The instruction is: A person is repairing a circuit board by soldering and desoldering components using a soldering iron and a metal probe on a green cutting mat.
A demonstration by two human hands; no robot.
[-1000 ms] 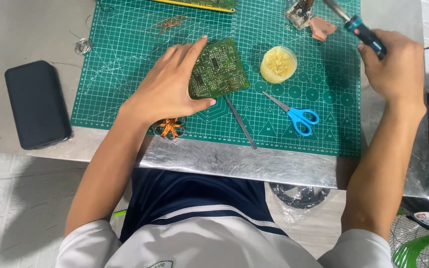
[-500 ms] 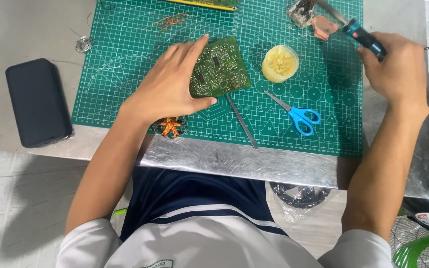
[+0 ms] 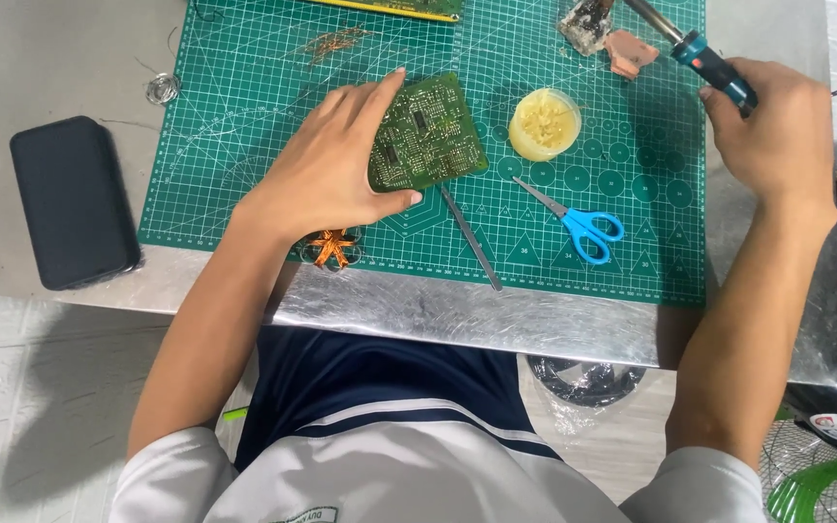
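My left hand [image 3: 326, 169] grips a green circuit board [image 3: 428, 131] by its left edge, holding it on the green cutting mat [image 3: 244, 126]. My right hand [image 3: 777, 131] is closed around the blue handle of a soldering iron [image 3: 704, 56], whose metal shaft points up-left toward a lump of cleaning wire [image 3: 588, 21] and a pinkish sponge piece [image 3: 627, 53] at the mat's far edge. A round tin of yellow flux [image 3: 544, 124] lies just right of the board.
Blue-handled scissors [image 3: 578, 223] and metal tweezers [image 3: 470, 237] lie on the mat near me. A copper wire bundle [image 3: 331, 247] sits under my left wrist. A black phone [image 3: 72, 201] rests on the metal table [image 3: 41, 68] at left. A green fan [image 3: 830, 455] stands at lower right.
The soldering iron in my right hand has shifted slightly toward the far edge. The left hand and the board have stayed put.
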